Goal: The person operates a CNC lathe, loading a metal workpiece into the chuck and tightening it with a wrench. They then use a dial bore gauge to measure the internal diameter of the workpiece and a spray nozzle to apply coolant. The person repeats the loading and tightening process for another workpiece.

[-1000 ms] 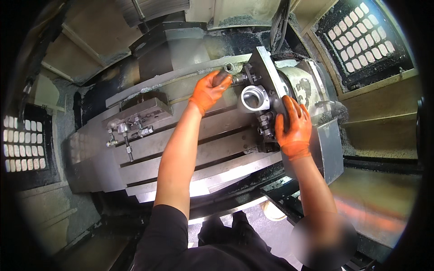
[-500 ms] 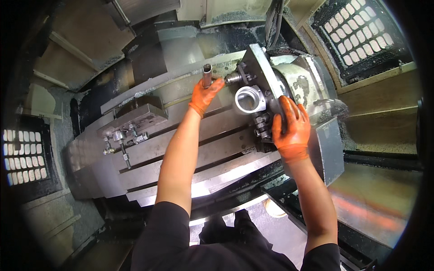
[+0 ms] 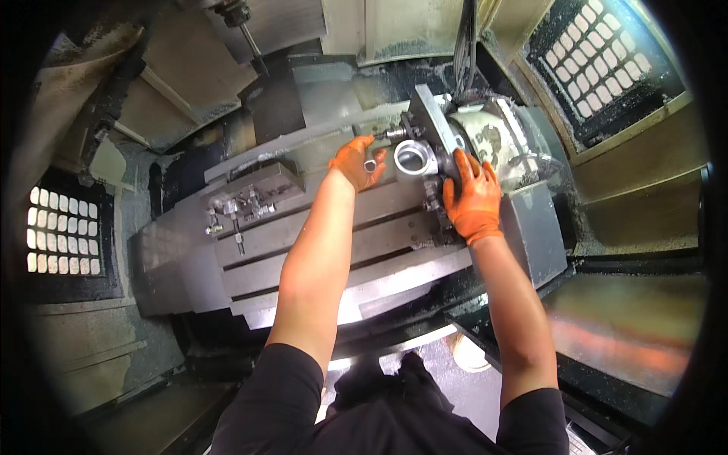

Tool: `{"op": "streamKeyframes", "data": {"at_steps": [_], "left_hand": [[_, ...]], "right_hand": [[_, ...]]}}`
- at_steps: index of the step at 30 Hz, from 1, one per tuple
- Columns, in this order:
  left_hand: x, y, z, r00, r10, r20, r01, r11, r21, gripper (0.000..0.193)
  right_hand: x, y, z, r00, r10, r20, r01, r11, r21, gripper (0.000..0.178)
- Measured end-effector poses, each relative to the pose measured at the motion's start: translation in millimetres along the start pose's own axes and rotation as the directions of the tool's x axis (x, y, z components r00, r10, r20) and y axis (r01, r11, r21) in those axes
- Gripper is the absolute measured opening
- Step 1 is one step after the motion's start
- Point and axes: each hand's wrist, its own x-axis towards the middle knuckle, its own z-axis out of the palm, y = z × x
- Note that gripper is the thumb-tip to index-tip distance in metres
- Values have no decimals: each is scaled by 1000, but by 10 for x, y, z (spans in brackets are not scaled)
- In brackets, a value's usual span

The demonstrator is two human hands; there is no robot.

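Note:
In my orange-gloved left hand [image 3: 353, 162] is a short metal tube [image 3: 370, 164], its hollow end pointing up toward me. The fingers close round it, just left of a clamp bolt [image 3: 394, 133] on the fixture. A silvery ring-shaped metal part [image 3: 415, 158] with a round bore is mounted on the fixture plate [image 3: 434, 114]. My right hand [image 3: 476, 203], also gloved in orange, lies against the plate's near end with fingers stretched and thumb apart. Its fingertips rest on the dark fixture beside the ring part, partly hiding it.
Beneath is a slotted machine table [image 3: 356, 235]. A block with bolts and fittings [image 3: 239, 208] sits on its left side. Behind the plate stands a pale, worn rotary unit [image 3: 485, 136]. A spindle tool [image 3: 249, 38] hangs at the upper left. Grated windows flank the enclosure.
My left hand has turned the tube from upright to facing me and shifted it nearer. My right hand stays at the plate. The whole view has shifted somewhat.

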Motion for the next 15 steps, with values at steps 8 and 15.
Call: {"op": "streamKeyframes", "data": {"at_steps": [8,15], "left_hand": [[-111,-14,-1,993,86,75,-26,813,-582,26],[-34,-1055,-1232,649,749,133,-714,539,446,35]], "right_hand": [[-26,75,61,999,-50,-19,50,999,5,55],[-12,75,103,992,-104,-69,106,994,15,54]]}}
